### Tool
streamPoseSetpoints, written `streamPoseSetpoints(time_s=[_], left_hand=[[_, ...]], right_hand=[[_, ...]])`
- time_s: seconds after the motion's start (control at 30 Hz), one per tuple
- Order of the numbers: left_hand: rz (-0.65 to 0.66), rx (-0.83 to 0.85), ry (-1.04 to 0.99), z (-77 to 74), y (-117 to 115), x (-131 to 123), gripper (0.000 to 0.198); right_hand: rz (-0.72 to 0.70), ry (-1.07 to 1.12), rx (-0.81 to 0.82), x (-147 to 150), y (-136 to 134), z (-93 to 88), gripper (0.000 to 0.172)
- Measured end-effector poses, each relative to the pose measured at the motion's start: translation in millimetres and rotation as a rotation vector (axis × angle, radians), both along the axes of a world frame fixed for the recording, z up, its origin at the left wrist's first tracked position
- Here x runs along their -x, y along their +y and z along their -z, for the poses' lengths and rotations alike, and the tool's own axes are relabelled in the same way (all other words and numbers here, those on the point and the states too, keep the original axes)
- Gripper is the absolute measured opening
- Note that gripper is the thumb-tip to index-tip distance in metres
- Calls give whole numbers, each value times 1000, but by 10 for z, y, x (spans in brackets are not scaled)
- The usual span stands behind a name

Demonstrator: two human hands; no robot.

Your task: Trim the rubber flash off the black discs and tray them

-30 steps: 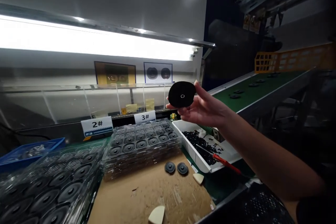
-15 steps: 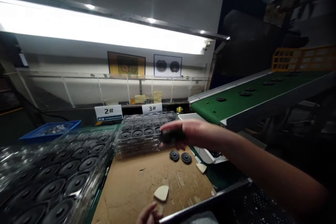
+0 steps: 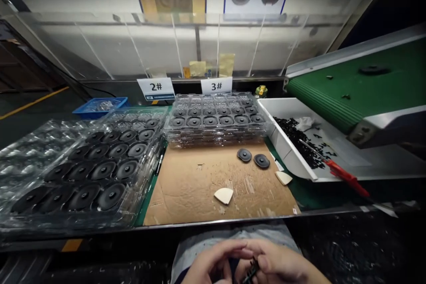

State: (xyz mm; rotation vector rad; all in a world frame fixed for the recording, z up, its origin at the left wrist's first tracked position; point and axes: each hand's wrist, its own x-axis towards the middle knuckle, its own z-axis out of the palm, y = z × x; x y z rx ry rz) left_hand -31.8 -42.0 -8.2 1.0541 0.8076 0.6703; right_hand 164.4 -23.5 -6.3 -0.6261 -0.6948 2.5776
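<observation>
Both of my hands are at the bottom edge of the view, below the bench edge and over my lap. My left hand [image 3: 213, 264] and my right hand [image 3: 282, 264] are curled together around a small dark part [image 3: 251, 270], of which only a sliver shows between the fingers. Farther up on the bench, two small black discs [image 3: 253, 158] lie on a brown cardboard sheet [image 3: 199, 182], with two cream wedge-shaped pieces [image 3: 224, 195] near them.
Clear blister trays of black round parts sit at the left [image 3: 100, 168] and behind the cardboard [image 3: 213, 117]. A white bin [image 3: 289, 155] with small black bits and a red-handled tool [image 3: 346, 177] stands at the right, under a green conveyor [image 3: 359, 80]. A blue tray [image 3: 100, 105] is at the back left.
My right hand has come down from holding a black disc up by the light to my lap, where it meets my left hand. The view has tilted down.
</observation>
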Motion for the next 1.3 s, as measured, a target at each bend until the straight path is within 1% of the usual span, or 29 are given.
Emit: streamPoseSetpoints(time_s=[0.07, 0.1, 0.17, 0.23, 0.3, 0.33, 0.4, 0.43, 0.5, 0.53, 0.6, 0.63, 0.67, 0.7, 0.77, 0.87, 1.0, 1.07, 1.13, 1.17, 1.23, 1.27, 1.3], left_hand=[[153, 32, -18, -74, 137, -41, 49], [204, 40, -6, -109, 206, -56, 50], [226, 45, 65, -150, 326, -78, 52], [191, 66, 127, -133, 406, -97, 57], [114, 109, 105, -54, 444, -122, 68], [52, 139, 64, 0, 454, -137, 75], [-134, 195, -41, 113, 476, -169, 80], [-250, 231, -99, 160, 498, -182, 76], [-469, 350, -246, 223, 575, -191, 66], [-567, 423, -318, 238, 631, -185, 63], [-716, 558, -430, 244, 759, -156, 62], [-767, 603, -463, 240, 822, -136, 62], [-807, 625, -480, 236, 876, -115, 63], [-834, 630, -489, 232, 919, -97, 63], [-854, 613, -506, 225, 969, -74, 62], [-812, 565, -523, 218, 977, -78, 58], [-747, 482, -509, 209, 962, -111, 51], [-729, 447, -504, 207, 960, -125, 52], [-703, 431, -494, 200, 954, -153, 55], [-690, 427, -486, 191, 947, -177, 56], [-677, 408, -465, 156, 917, -246, 60], [-666, 404, -448, 130, 894, -285, 62], [-646, 411, -431, 99, 866, -322, 63]], right_hand=[[-4, 69, 36, 20, 52, 0, 60], [-18, 90, 43, 29, 89, 18, 59], [-41, 107, 57, 46, 162, 99, 60], [-30, 90, 62, 58, 222, 212, 63], [11, 35, 40, 56, 283, 306, 67], [42, -16, 9, 47, 322, 334, 68], [101, -171, -94, 13, 434, 357, 67], [140, -278, -165, -9, 507, 362, 65], [233, -560, -367, -38, 668, 386, 56], [268, -728, -515, -38, 746, 411, 51], [291, -1036, -834, 5, 865, 486, 42], [276, -1133, -968, 47, 899, 529, 39], [253, -1181, -1065, 97, 915, 568, 36], [233, -1189, -1125, 151, 914, 601, 34], [210, -1134, -1177, 243, 878, 642, 28], [165, -1062, -1254, 277, 794, 658, 24], [137, -1042, -1284, 114, 756, 668, 24], [155, -1072, -1253, -10, 789, 620, 25], [215, -1119, -1181, -111, 842, 474, 24], [268, -1137, -1134, -138, 866, 359, 24], [409, -1132, -1070, -126, 892, 73, 24], [475, -1101, -1083, -89, 888, -76, 26], [530, -1049, -1142, -36, 870, -212, 28]])
